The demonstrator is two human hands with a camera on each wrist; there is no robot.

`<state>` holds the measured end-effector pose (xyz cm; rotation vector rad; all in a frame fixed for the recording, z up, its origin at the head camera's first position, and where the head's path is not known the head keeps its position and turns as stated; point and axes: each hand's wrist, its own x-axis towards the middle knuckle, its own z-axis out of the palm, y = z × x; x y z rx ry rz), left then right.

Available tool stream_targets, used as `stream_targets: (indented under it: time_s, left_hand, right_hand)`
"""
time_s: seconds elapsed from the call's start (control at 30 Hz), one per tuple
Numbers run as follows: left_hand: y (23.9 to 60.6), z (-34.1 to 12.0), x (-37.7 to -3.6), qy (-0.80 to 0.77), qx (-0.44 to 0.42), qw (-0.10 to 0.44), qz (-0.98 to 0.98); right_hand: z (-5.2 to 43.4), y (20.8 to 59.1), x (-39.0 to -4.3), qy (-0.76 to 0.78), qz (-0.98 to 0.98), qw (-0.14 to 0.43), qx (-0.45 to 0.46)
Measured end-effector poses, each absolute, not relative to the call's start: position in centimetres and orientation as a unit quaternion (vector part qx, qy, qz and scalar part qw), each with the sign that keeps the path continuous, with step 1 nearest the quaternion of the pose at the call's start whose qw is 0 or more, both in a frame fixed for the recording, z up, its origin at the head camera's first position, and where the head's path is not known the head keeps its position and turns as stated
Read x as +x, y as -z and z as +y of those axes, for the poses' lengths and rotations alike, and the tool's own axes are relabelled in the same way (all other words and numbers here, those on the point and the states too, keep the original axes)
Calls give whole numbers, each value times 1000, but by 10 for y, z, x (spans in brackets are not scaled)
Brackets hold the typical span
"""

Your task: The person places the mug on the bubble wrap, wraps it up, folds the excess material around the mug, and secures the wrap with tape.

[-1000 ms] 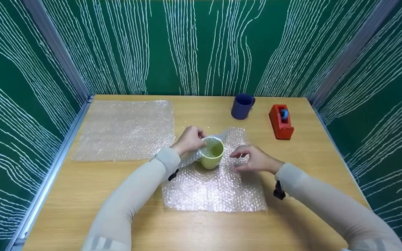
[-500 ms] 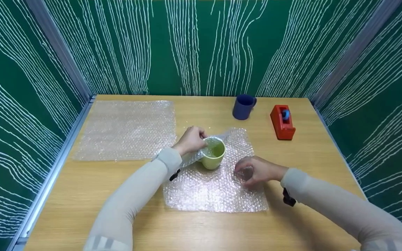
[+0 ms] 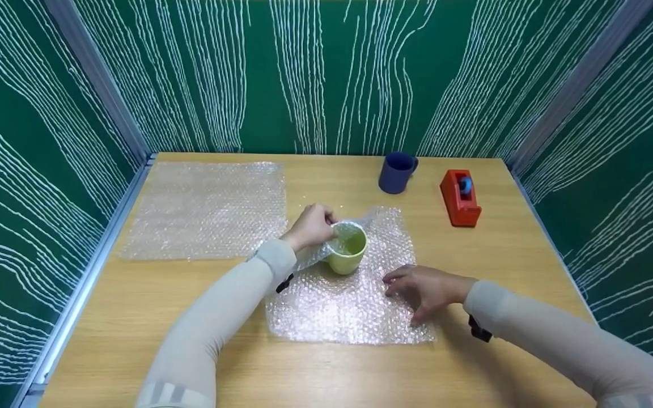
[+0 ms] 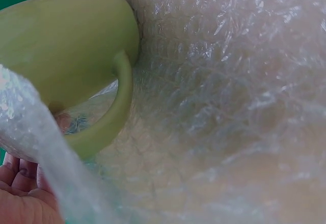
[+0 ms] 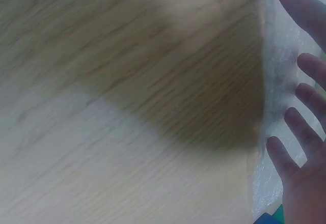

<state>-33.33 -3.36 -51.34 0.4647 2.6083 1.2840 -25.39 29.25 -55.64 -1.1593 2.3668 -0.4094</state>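
The left hand (image 3: 310,226) is pinching a bubble wrap sheet (image 3: 349,300) against the rim of the green mug (image 3: 347,249), which is standing upright on that sheet mid-desk (image 3: 134,294). The right hand (image 3: 428,286), its grip apart, is lying flat on the sheet.

Long cream sleeves to both wrists; bare left hand (image 3: 310,225), right hand (image 3: 427,286); small black clip under each cuff.
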Motion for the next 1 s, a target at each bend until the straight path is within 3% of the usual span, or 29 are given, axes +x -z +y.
stream_targets:
  time_s: [0.2,0.5,1.0]
  left_hand:
    - [514,-34,-334,-421,167,89,887]
    - [515,-34,-334,-430,163,94,883]
    - [517,-34,-335,-438,165,93,879]
  right_hand:
    - [293,556,-250,110,859,226,-447]
    - [293,557,-251,120,871,245,-408]
    - [287,558,-265,191,868,185,-419]
